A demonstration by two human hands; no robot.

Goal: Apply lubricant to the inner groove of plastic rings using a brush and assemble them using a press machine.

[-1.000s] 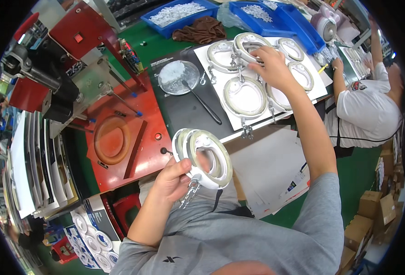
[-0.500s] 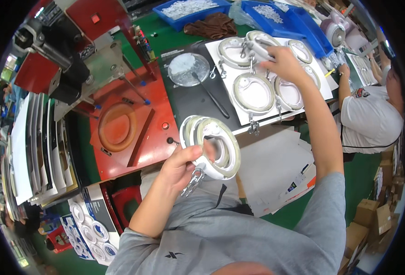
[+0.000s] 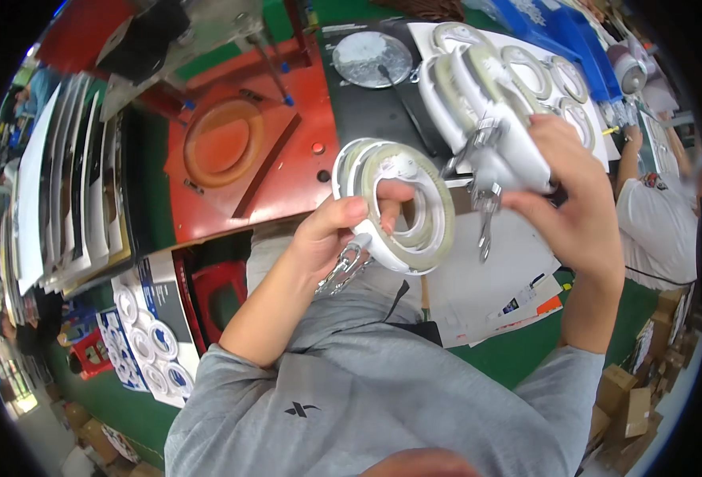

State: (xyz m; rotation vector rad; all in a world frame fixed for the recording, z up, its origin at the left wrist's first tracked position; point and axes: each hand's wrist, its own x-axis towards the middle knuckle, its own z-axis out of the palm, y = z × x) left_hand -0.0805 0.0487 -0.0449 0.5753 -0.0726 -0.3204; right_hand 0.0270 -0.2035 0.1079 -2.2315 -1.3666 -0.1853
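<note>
My left hand [image 3: 331,230] grips a small stack of white ring-shaped plastic parts [image 3: 446,219], its thumb on the near rim and fingers through the opening. Metal chain links [image 3: 349,269] dangle below that stack. Over the front edge of the bench my right hand [image 3: 581,203] is closed around another bunch of white ring-shaped parts [image 3: 518,147], tilted, with metal clasps [image 3: 486,199] hanging from it. Part of its grip is hidden behind the parts. More ring-shaped parts [image 3: 528,70] lie on a white board [image 3: 426,36] just beyond.
A round dish with whitish material [image 3: 373,60] and a black-handled tool [image 3: 411,111] rest on a dark mat. To the left stands a red press table [image 3: 287,175] with a round mould [image 3: 224,143]. Blue bins [image 3: 597,67] are at far right, near a co-worker's arm [image 3: 628,163].
My right hand has lifted ring-shaped parts off the white board and brought them nearer, beside the left-hand stack. The left-hand stack has shifted slightly up and right in the picture; the view has also moved.
</note>
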